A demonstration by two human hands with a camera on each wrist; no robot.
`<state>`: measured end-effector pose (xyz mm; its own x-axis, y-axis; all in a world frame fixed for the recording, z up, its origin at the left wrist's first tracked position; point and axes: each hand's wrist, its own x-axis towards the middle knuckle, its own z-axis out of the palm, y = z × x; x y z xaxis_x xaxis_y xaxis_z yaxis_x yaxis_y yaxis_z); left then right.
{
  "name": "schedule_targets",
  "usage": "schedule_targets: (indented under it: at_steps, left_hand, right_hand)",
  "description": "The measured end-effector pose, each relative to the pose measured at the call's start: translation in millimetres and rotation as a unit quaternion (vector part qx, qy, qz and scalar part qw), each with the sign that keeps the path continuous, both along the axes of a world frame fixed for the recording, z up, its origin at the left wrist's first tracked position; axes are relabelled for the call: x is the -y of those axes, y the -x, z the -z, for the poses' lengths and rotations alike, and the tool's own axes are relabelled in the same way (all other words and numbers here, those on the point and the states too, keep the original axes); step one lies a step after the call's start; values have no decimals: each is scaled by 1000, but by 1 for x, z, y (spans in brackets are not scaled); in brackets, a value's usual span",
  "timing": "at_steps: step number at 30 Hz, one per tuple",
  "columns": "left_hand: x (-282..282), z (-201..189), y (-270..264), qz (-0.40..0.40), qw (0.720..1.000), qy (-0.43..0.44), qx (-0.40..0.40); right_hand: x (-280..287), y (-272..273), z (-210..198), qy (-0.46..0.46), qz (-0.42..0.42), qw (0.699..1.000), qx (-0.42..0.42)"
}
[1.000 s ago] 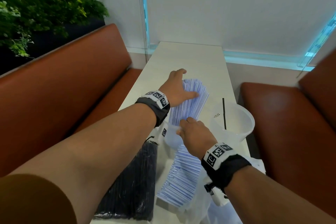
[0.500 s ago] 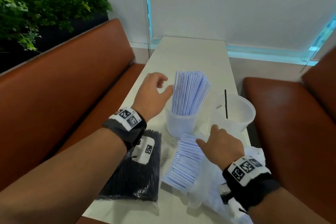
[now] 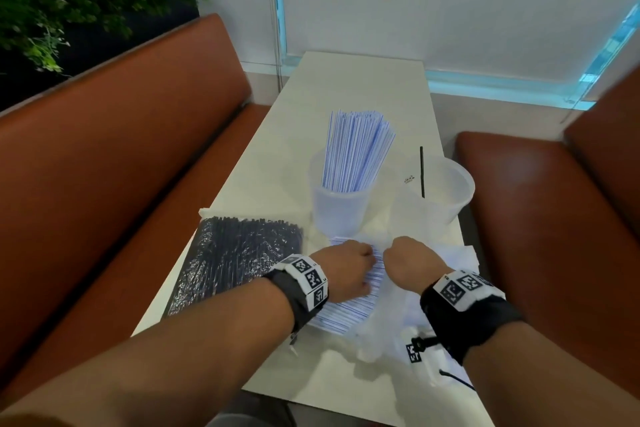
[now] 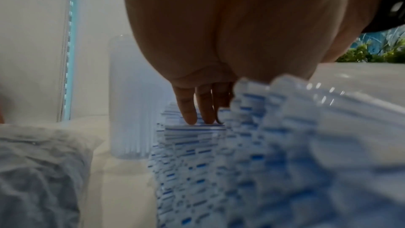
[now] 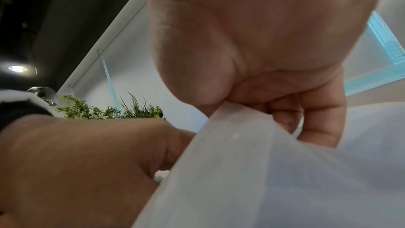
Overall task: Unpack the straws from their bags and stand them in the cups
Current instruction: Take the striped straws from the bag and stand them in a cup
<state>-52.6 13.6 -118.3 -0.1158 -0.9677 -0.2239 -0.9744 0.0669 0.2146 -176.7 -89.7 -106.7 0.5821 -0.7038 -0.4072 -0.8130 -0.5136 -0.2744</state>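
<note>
One cup (image 3: 341, 208) filled; left hand (image 3: 341, 270) pressing straws (image 3: 349, 312), fingers straight, right hand (image 3: 410, 265) pinching bag (image 3: 388, 326); black pack (image 3: 235, 260) waiting unopened.

The left hand (image 3: 348, 269) hides most of the blue-striped straws (image 3: 349, 310); nearest ones are blurred in the left wrist view.

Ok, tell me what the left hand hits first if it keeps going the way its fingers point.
The left hand points at the near cup of striped straws, just past the loose striped pile it touches. It would likely meet that cup's base first, though depth is unclear.
</note>
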Motion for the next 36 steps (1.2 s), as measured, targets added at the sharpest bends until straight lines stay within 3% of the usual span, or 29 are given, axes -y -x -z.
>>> schedule_targets:
  at_steps: [9, 14, 26, 31, 34, 36]
  left_hand:
    - [14, -5, 15, 0, 996, -63, 64]
    - [12, -11, 9, 8, 992, -21, 128]
    - [-39, -19, -86, -49, 983, 28, 173]
    - [-62, -15, -130, -126, 979, 42, 158]
    - [-66, -13, -139, -153, 975, 65, 147]
    - [-62, -15, -134, -152, 975, 100, 126]
  right_hand:
    - [-4, 0, -13, -18, 8, 999, 28]
    - [-2, 5, -14, -16, 29, 994, 104]
    - [4, 7, -1, 8, 49, 991, 121]
    - [1, 4, -4, 40, 52, 994, 85]
    - [-2, -3, -19, 83, 90, 947, 297]
    - [-5, -9, -27, 34, 117, 903, 411]
